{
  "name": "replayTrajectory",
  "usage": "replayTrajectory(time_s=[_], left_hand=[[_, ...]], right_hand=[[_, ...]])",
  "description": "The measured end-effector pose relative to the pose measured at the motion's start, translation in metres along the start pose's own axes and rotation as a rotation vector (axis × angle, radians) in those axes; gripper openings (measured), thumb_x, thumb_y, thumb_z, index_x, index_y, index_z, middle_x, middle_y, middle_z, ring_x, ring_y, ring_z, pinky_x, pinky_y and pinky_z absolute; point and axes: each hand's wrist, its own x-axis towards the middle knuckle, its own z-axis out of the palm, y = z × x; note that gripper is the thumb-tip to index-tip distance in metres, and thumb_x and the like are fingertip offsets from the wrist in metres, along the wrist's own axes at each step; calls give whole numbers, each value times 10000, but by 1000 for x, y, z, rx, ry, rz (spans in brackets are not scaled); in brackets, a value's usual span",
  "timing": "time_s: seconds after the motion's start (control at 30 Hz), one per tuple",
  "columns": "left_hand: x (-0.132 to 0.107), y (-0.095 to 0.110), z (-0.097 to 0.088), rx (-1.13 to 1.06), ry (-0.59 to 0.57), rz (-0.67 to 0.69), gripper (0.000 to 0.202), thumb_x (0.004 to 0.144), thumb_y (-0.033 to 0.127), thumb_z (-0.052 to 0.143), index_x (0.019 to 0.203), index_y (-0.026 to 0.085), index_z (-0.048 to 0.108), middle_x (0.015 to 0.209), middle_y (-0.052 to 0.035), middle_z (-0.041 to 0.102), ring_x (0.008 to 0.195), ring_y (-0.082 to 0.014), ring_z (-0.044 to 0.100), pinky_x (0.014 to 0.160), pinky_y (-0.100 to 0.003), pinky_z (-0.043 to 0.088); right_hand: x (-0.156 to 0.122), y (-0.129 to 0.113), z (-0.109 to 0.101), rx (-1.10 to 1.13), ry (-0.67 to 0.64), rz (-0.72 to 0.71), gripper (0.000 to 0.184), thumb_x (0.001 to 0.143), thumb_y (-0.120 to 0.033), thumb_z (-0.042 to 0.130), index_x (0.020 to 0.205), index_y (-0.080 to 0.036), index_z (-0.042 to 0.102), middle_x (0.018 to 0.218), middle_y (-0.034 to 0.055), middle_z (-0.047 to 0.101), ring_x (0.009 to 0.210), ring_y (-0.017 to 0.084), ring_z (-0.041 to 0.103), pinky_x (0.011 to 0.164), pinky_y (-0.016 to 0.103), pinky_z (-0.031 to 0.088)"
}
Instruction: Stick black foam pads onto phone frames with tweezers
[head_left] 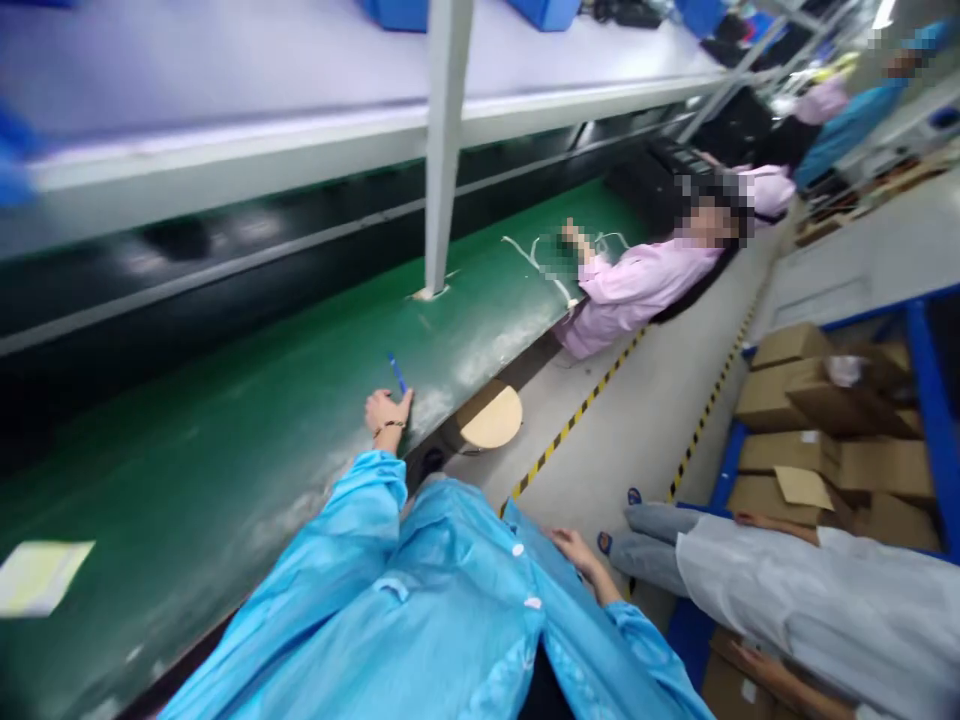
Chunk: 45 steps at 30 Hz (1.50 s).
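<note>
My left hand (388, 412) rests at the front edge of the green worktop (300, 380), with a bracelet on the wrist. A slim blue pen (397, 373) sticks out between its thumb and fingers, pointing away from me. The lower end of the pen is hidden by the hand. Low at my right side, in front of the blue coat (465, 570), hangs my right hand (576, 552). Its fingers are loosely extended, and I see nothing in them.
A white post (442, 150) rises from the worktop to a shelf (300, 125). A yellowish paper (43, 578) lies at left. A person in pink (637, 290) works beside white cables (536, 262). A round stool (491, 415), another person (810, 580) and cardboard boxes (787, 400) are at right.
</note>
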Motion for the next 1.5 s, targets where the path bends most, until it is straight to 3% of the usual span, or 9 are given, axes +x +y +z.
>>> replayTrajectory(time_s=[0.1, 0.23, 0.47, 0.6, 0.77, 0.9, 1.03, 1.27, 1.5], left_hand=[[50, 49, 9, 11, 55, 25, 466, 952, 476, 648, 1226, 99, 644, 1383, -278, 597, 1361, -425, 535, 1145, -556, 435], [97, 105, 28, -7, 47, 105, 179, 933, 341, 615, 963, 167, 641, 1062, -175, 676, 1115, -361, 652, 1010, -490, 519], [143, 175, 68, -183, 265, 132, 244, 1057, 398, 437, 1105, 191, 556, 918, -42, 603, 844, -207, 626, 819, -318, 511], [149, 200, 108, -154, 340, 82, 241, 1037, 391, 441, 1049, 196, 583, 825, -30, 563, 753, -212, 561, 742, -318, 443], [160, 211, 140, -66, 360, 55, 180, 974, 326, 512, 883, 221, 627, 741, -16, 575, 755, -200, 567, 757, -293, 421], [178, 206, 143, -66, 429, 3, 266, 982, 346, 479, 837, 215, 659, 650, 13, 568, 662, -166, 565, 684, -258, 428], [231, 208, 135, -123, 561, -43, 409, 1037, 474, 422, 822, 199, 637, 706, -4, 641, 682, -152, 622, 710, -249, 483], [328, 241, 124, -193, 650, 141, 293, 890, 441, 559, 732, 201, 618, 623, 41, 554, 630, -129, 502, 617, -236, 355], [296, 268, 127, -238, 459, 225, 263, 862, 509, 560, 696, 311, 611, 594, 60, 548, 643, -208, 532, 641, -314, 333]], right_hand=[[50, -16, -25, 83, -49, 160, 226, 1051, -392, 732, 978, -180, 706, 893, -1, 709, 768, 132, 697, 711, 271, 616], [132, -33, -57, 169, -62, 238, 257, 1057, -414, 716, 972, -171, 702, 898, 0, 706, 776, 138, 688, 742, 296, 619], [356, -104, -85, 143, -108, -88, 358, 1050, -506, 690, 952, -162, 693, 871, 6, 718, 806, 166, 703, 842, 370, 613], [483, -171, -66, 111, -204, -440, 348, 1094, -504, 543, 1013, -214, 717, 965, 43, 783, 919, 202, 729, 916, 355, 579], [585, -276, 7, 107, -347, -827, 193, 1091, -354, 575, 1091, -244, 734, 1092, 45, 783, 1058, 196, 707, 1015, 313, 516], [623, -362, 77, 147, -347, -999, 223, 1130, -346, 518, 1153, -209, 693, 1184, 86, 717, 1179, 206, 628, 1123, 346, 457], [636, -413, 122, 138, -292, -1029, 282, 1114, -382, 549, 1279, -171, 637, 1333, 166, 616, 1282, 291, 537, 1165, 468, 425], [644, -429, 131, -245, -124, -1182, 401, 1091, -569, 581, 1225, -199, 659, 1317, 130, 610, 1228, 313, 517, 1011, 463, 494], [670, -430, 149, -475, -244, -1533, 455, 1087, -618, 577, 1274, -219, 690, 1413, 32, 629, 1253, 234, 526, 984, 331, 502]])
